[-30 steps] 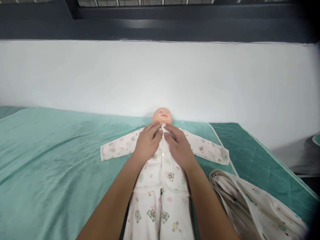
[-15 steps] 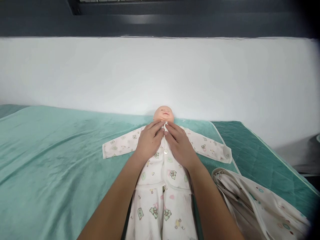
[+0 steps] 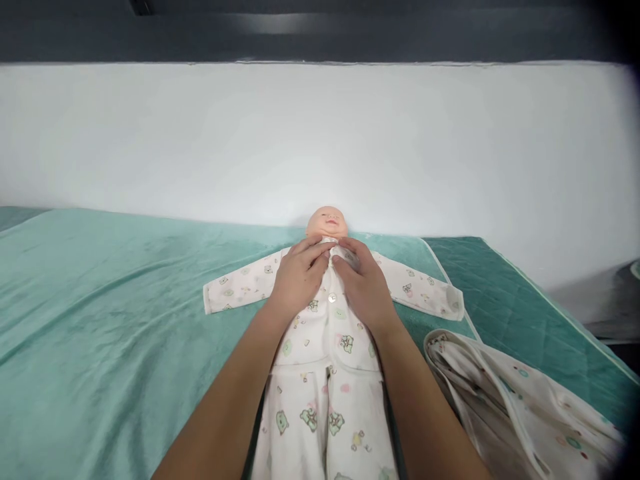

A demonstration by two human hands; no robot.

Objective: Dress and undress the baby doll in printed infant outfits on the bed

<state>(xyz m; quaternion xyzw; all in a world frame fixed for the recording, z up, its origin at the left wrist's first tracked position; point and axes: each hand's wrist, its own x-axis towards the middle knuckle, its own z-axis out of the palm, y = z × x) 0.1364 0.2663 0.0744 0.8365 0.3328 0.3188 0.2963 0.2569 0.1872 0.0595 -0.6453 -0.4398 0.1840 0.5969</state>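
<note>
A baby doll (image 3: 327,222) lies on its back, head towards the wall, dressed in a white shirt (image 3: 305,341) printed with bears. The shirt's sleeves spread out to both sides. At the collar, my left hand (image 3: 301,275) has its fingers bent over the front opening, thumb and fingertips on the fabric. Facing it, my right hand (image 3: 365,280) curls its fingers on the other edge of the collar, its thumb close to the opening. A round button (image 3: 333,298) shows just below the hands. Matching white pants (image 3: 295,427) extend towards me between my forearms. What lies under my fingertips is hidden.
A pale green blanket (image 3: 100,300) covers the surface under the doll, with a darker green quilted cover (image 3: 505,293) at the right. A folded, dotted white cloth (image 3: 530,400) lies by my right forearm. The white wall (image 3: 320,133) rises behind the doll's head.
My right hand's fingers have shifted slightly and bent more at the collar, away from the left fingertips. The left hand stays almost in place. The view has tilted slightly down.
</note>
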